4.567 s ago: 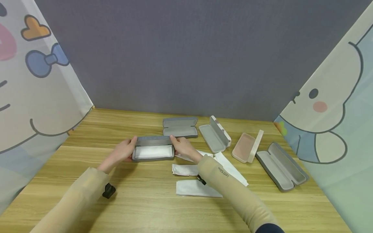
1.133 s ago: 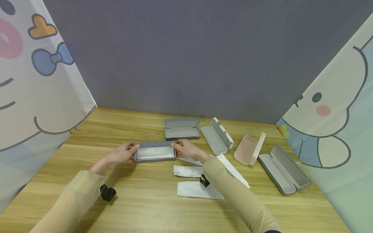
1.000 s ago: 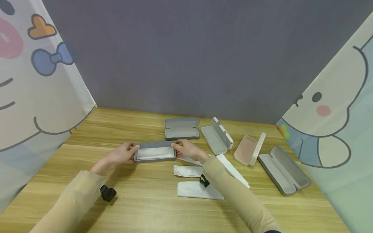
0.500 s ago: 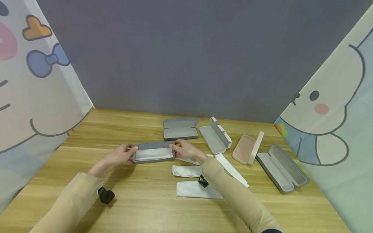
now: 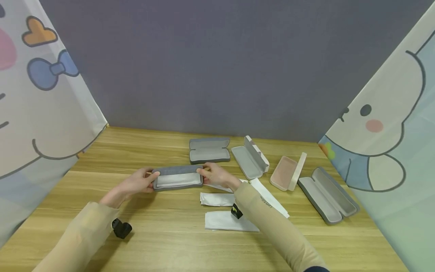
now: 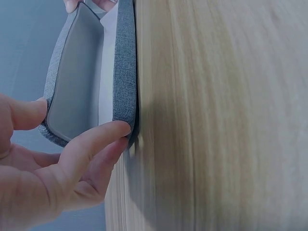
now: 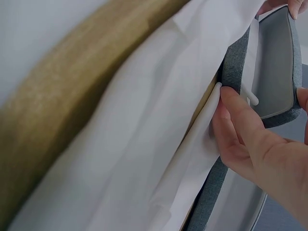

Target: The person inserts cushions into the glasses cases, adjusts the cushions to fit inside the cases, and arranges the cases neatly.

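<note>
A grey fabric glasses case [image 5: 178, 186] is held at its two ends, left of the table's middle. Its lid [image 5: 176, 170] leans forward, partly lowered over a folded white cloth [image 5: 178, 180] inside. At the left end my left hand [image 5: 136, 182] grips the case, thumb on the lid; in the left wrist view, fingers of that hand [image 6: 62, 175] bend round the base corner. My right hand [image 5: 219, 175] holds the other end likewise. The right wrist view has that hand [image 7: 262, 137] with fingertips at the base edge, beside a loose white cloth [image 7: 139, 125].
Behind stands an open grey glasses case [image 5: 210, 155]. To the right are open white [image 5: 246, 162], pink [image 5: 283, 173] and grey [image 5: 319, 196] cases. White cloths lie under and beside the right forearm, including a folded one [image 5: 217, 199] and a lower one [image 5: 229, 221].
Since the oldest frame the lid has tipped forward from upright, showing its outer side and covering more of the cloth. Over the last second the hands have stayed nearly in place.
</note>
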The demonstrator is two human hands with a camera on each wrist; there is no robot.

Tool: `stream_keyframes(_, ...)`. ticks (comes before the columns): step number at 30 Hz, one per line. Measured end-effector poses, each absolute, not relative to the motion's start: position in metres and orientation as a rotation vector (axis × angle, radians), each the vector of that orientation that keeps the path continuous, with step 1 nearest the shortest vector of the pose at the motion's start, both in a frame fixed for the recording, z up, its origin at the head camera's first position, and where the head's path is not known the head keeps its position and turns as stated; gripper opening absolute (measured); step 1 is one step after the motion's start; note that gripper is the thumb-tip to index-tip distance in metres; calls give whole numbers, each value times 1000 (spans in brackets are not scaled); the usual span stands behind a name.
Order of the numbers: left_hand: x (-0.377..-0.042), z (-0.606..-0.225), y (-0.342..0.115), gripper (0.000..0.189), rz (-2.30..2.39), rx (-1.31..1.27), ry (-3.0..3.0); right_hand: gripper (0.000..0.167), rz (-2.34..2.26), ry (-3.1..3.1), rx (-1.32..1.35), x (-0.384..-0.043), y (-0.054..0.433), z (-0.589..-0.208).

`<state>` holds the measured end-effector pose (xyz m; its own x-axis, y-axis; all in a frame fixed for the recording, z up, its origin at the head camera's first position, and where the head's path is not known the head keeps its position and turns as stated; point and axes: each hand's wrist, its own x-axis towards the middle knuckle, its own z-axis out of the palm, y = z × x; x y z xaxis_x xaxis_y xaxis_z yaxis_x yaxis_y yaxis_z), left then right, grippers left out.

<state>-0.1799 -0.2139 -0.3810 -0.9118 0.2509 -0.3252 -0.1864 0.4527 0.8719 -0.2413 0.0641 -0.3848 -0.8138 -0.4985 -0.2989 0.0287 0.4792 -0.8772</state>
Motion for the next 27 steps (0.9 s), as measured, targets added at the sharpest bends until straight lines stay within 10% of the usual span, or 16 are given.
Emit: stream_keyframes(27, -178, -381, -213, 66, 1449, 88, 2302, 62, -1344, 2202, -366, -243, 63, -389)
